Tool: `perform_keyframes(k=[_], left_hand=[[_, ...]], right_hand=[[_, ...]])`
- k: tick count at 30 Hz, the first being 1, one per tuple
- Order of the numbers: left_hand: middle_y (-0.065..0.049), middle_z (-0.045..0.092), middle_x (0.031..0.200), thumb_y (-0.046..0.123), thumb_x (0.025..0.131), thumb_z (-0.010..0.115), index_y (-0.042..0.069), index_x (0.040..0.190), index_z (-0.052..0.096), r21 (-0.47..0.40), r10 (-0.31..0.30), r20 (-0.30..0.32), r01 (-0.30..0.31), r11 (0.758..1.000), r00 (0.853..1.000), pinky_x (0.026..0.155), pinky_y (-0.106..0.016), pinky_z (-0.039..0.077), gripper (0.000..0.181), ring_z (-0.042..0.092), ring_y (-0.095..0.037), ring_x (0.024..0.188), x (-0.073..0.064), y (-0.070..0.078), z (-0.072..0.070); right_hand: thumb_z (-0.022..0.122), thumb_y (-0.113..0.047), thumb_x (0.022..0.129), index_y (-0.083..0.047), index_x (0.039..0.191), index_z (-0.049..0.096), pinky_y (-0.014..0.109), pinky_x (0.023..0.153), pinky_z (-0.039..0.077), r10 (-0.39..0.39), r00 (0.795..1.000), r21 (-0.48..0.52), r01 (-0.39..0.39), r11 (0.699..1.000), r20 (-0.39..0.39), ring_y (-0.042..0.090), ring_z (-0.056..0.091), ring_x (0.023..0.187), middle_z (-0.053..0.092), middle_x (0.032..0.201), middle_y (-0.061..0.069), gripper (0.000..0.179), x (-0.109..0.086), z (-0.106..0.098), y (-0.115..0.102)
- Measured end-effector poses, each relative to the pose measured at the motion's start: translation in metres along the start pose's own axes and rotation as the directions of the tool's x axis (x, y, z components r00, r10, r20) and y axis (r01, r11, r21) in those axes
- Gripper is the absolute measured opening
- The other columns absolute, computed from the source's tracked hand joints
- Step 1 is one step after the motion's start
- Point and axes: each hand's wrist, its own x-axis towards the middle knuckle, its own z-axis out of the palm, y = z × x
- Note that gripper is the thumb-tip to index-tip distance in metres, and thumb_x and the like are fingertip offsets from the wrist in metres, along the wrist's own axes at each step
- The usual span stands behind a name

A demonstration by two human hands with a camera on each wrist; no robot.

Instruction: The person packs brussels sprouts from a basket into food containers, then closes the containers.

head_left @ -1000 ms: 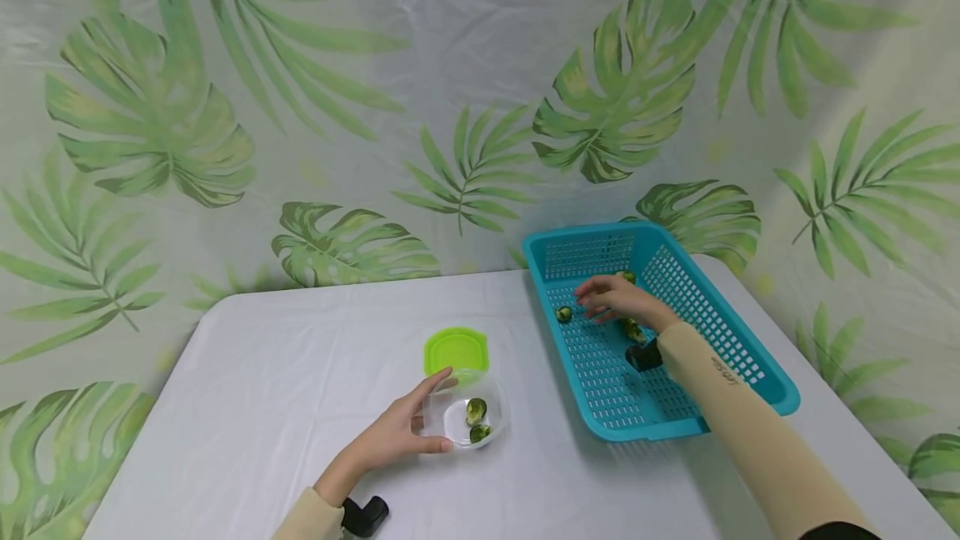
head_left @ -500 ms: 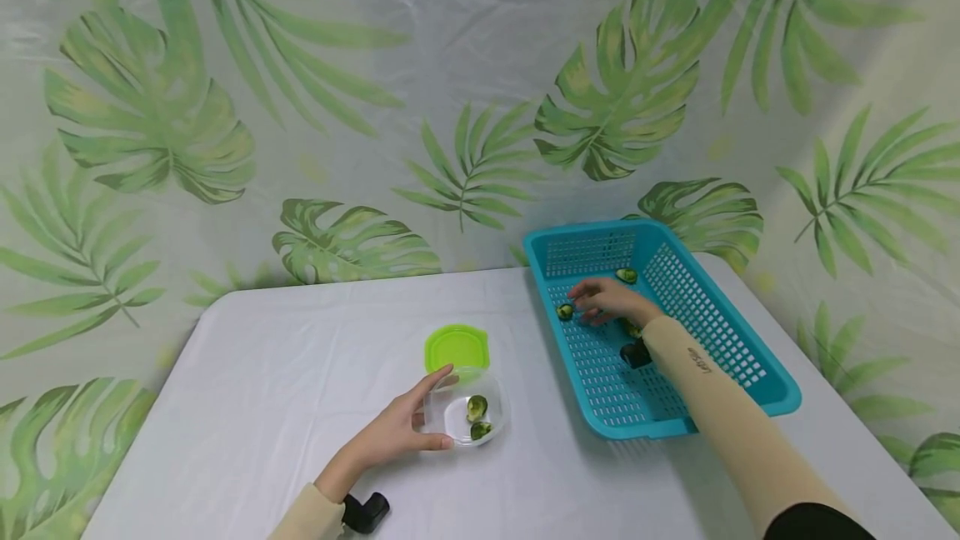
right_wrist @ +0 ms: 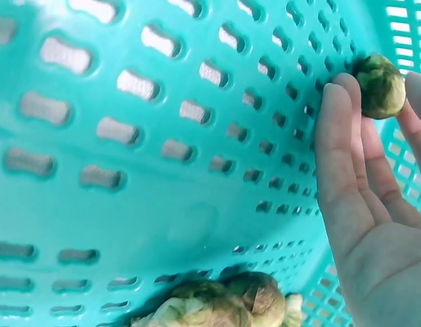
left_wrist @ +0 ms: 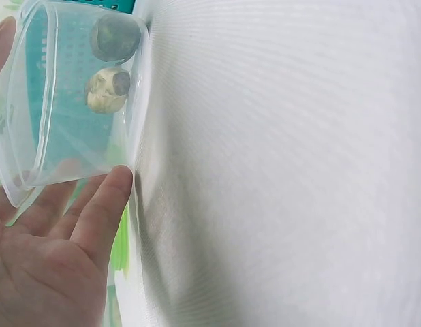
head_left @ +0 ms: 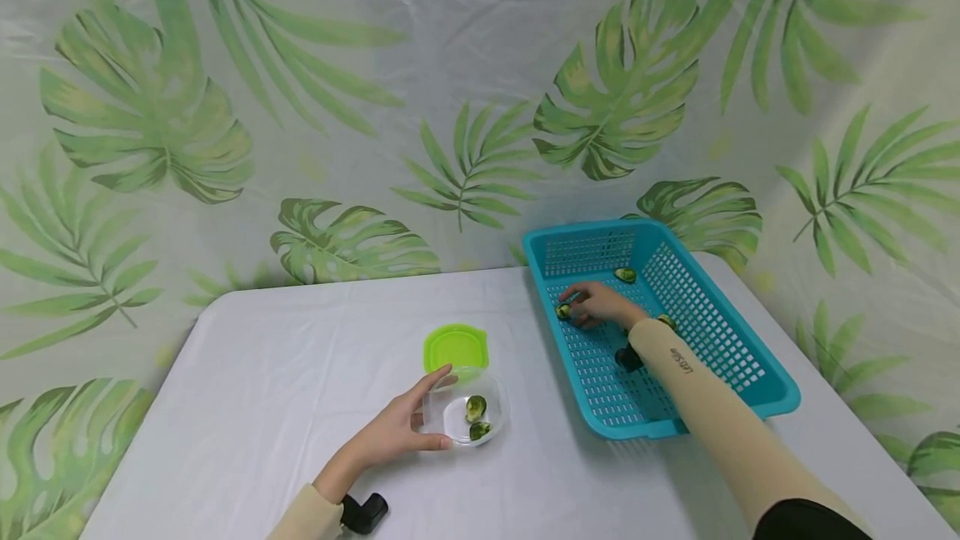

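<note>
My left hand (head_left: 405,427) holds a clear plastic container (head_left: 457,407) standing on the table, thumb at the near side and fingers at the far side. Inside it lie two Brussels sprouts (left_wrist: 107,90), also visible through its wall in the left wrist view. My right hand (head_left: 598,305) is down inside the blue basket (head_left: 536,273). Its fingertips reach a Brussels sprout (right_wrist: 381,88) by the basket's left wall, with fingers and thumb spread on either side of it. The forearm partly hides other sprouts behind it.
A bright green lid (head_left: 455,347) lies flat just behind the container. More Brussels sprouts (head_left: 626,275) rest in the basket, at the back and near the forearm. A white cloth (head_left: 285,373) covers the table, with a leaf-patterned curtain (head_left: 465,65) behind.
My right hand has moved left and slightly down within the basket to the sprout by the left wall. The left hand and container have stayed in place.
</note>
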Motion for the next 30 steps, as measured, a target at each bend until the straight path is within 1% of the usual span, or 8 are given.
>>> perform_keyframes(k=[3,7,11,14,16,21,26,30], left_hand=[[-0.009,0.037,0.149,0.024,0.079,0.08,0.012,0.154,0.019,0.0,0.003,-0.001,-0.003,1.0,1.0,0.1,-0.047,0.042,0.096,0.028,-0.03,0.138,0.0,0.0,0.0],[-0.012,0.037,0.149,0.022,0.081,0.079,0.009,0.153,0.019,-0.003,0.022,0.001,-0.022,1.0,1.0,0.099,-0.048,0.043,0.095,0.028,-0.034,0.137,-0.001,0.0,0.0],[-0.013,0.037,0.149,0.019,0.081,0.079,0.009,0.153,0.02,-0.011,0.03,0.001,-0.03,0.999,1.0,0.098,-0.05,0.043,0.094,0.028,-0.035,0.137,-0.002,0.001,0.0],[-0.013,0.037,0.149,0.018,0.081,0.079,0.01,0.153,0.02,-0.02,0.031,-0.002,-0.031,0.999,1.0,0.098,-0.051,0.042,0.094,0.028,-0.035,0.137,-0.002,0.002,-0.001],[-0.012,0.037,0.149,0.018,0.08,0.079,0.01,0.153,0.02,-0.022,0.028,-0.004,-0.029,0.999,1.0,0.098,-0.051,0.042,0.094,0.028,-0.034,0.138,-0.002,0.003,-0.001],[-0.013,0.037,0.149,0.018,0.081,0.079,0.01,0.153,0.019,-0.022,0.025,-0.001,-0.025,0.999,1.0,0.098,-0.05,0.043,0.094,0.028,-0.035,0.137,-0.001,0.004,-0.001],[-0.014,0.036,0.149,0.018,0.081,0.079,0.009,0.153,0.019,-0.023,0.029,0.002,-0.028,0.999,1.0,0.098,-0.051,0.042,0.094,0.027,-0.035,0.138,-0.001,0.004,-0.001],[-0.013,0.036,0.149,0.018,0.08,0.079,0.009,0.153,0.02,-0.025,0.025,0.0,-0.025,0.999,1.0,0.099,-0.049,0.043,0.094,0.027,-0.035,0.138,-0.001,0.003,-0.001]], right_hand=[[0.049,0.0,0.095,0.01,0.124,0.053,0.043,0.075,0.054,0.004,1.0,-0.014,-0.005,1.0,-0.021,0.034,0.062,0.088,0.059,0.107,0.024,0.032,0.001,0.002,-0.001],[0.051,0.0,0.093,0.009,0.118,0.057,0.042,0.07,0.051,0.0,0.998,-0.053,-0.003,0.999,-0.063,0.031,0.058,0.079,0.061,0.096,0.021,0.027,0.001,0.004,-0.001],[0.053,-0.001,0.093,0.007,0.112,0.061,0.044,0.073,0.05,0.003,0.994,-0.057,-0.01,0.998,-0.107,0.031,0.058,0.08,0.062,0.095,0.018,0.022,0.002,0.004,-0.001],[0.054,-0.002,0.093,0.008,0.111,0.062,0.044,0.076,0.052,0.006,0.994,-0.064,-0.013,0.998,-0.109,0.031,0.06,0.086,0.063,0.1,0.018,0.021,0.002,0.005,-0.002],[0.054,-0.002,0.094,0.008,0.113,0.061,0.043,0.077,0.053,0.003,0.995,-0.067,-0.009,0.998,-0.095,0.031,0.062,0.087,0.063,0.102,0.019,0.023,0.003,0.005,-0.003],[0.053,-0.001,0.093,0.009,0.117,0.058,0.043,0.077,0.054,0.003,0.998,-0.066,-0.007,0.998,-0.061,0.031,0.063,0.087,0.063,0.102,0.021,0.027,0.003,0.008,-0.008],[0.055,-0.002,0.092,0.007,0.112,0.061,0.044,0.078,0.053,0.027,0.997,-0.089,-0.032,0.995,-0.066,0.028,0.062,0.084,0.063,0.098,0.017,0.022,0.003,0.009,-0.012],[0.058,-0.002,0.091,0.006,0.106,0.062,0.043,0.077,0.052,0.031,0.996,-0.104,-0.039,0.994,-0.079,0.026,0.061,0.081,0.063,0.096,0.014,0.017,0.003,0.01,-0.012]])
